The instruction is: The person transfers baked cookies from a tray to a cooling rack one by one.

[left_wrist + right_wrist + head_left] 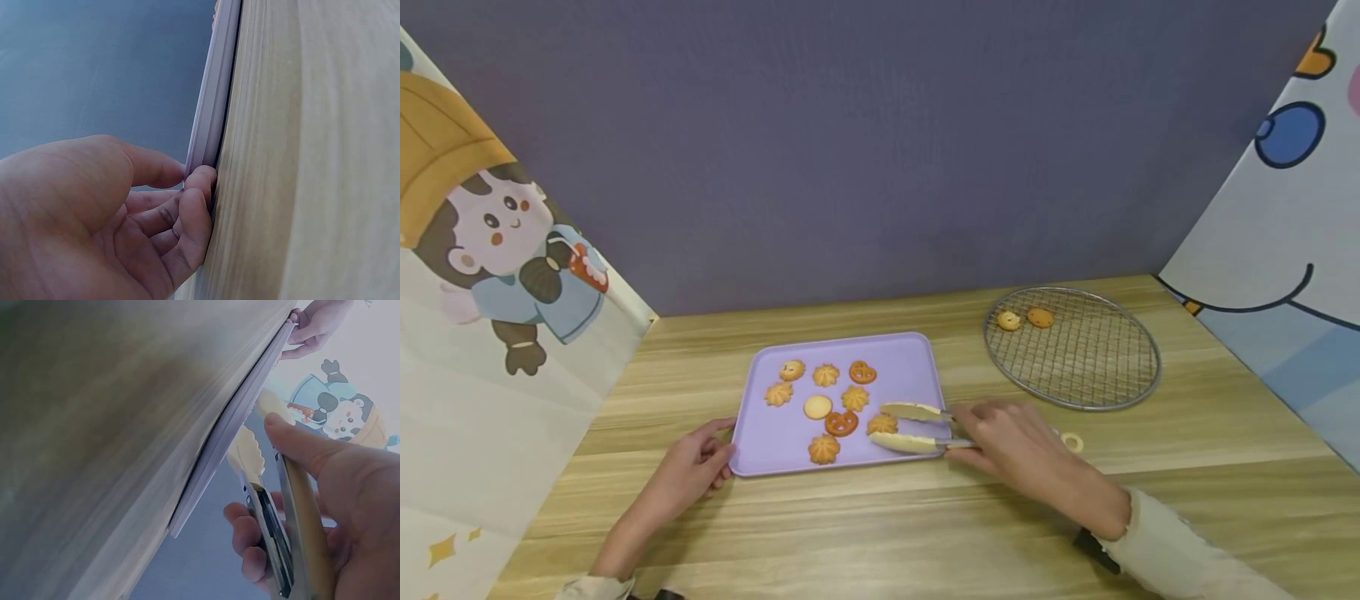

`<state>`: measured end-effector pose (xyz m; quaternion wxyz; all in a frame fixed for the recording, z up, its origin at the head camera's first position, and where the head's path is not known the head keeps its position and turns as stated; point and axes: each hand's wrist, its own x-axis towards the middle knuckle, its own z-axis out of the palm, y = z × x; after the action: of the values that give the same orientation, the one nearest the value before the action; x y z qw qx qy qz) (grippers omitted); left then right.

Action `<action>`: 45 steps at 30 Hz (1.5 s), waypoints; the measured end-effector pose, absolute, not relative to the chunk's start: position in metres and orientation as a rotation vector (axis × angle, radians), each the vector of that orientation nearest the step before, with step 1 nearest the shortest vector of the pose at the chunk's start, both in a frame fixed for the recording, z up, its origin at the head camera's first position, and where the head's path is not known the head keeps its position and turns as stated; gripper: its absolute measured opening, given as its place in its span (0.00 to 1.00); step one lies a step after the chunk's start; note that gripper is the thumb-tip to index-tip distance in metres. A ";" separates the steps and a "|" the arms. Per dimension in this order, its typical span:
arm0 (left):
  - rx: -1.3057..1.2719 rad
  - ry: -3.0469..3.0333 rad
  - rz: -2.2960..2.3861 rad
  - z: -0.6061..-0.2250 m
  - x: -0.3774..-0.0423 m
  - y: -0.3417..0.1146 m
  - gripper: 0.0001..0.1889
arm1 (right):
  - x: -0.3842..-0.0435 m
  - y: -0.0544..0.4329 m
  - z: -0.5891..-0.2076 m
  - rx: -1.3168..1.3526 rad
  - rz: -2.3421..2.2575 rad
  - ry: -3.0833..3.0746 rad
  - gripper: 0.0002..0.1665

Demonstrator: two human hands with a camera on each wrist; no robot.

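A lilac tray (902, 358) lies on the table, holding several flower-shaped cookies (824, 449), a round pale cookie (817, 407), a smiley-looking cookie (792, 371) and two pretzels (862, 372). At its near left corner, my left hand (681, 471) pinches the rim between thumb and fingers, clearer in the left wrist view. My right hand (1018, 442) grips metal tongs (910, 443) with cream scalloped tips, over the tray's near right part. The tong tips stand on either side of one flower-shaped cookie (882, 424); whether they touch it I cannot tell.
To the right of the tray, a round wire rack (1090, 354) bears a pale cookie (1009, 321) and a browner oval cookie (1041, 317). A dark wall (850, 167) rises behind the wooden table (865, 533). Cartoon-printed panels flank both sides.
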<state>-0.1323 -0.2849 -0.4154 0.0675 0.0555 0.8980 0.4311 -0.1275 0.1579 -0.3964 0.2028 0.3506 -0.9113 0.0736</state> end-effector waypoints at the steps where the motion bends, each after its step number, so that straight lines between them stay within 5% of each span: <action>1: 0.168 2.706 1.298 -0.415 -0.132 -0.285 0.24 | -0.127 0.158 -0.396 0.983 0.192 -2.540 0.28; 20: 0.183 2.719 1.293 -0.414 -0.131 -0.285 0.23 | -0.132 0.166 -0.393 1.032 0.227 -2.587 0.35; 45: 0.170 2.718 1.293 -0.413 -0.129 -0.285 0.23 | -0.164 0.226 -0.350 0.714 0.188 -2.658 0.32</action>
<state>-0.1289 -0.2850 -0.4130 0.0634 0.0563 0.8998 0.4280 -0.1635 0.2260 -0.3499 0.1903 0.2543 -0.9459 0.0669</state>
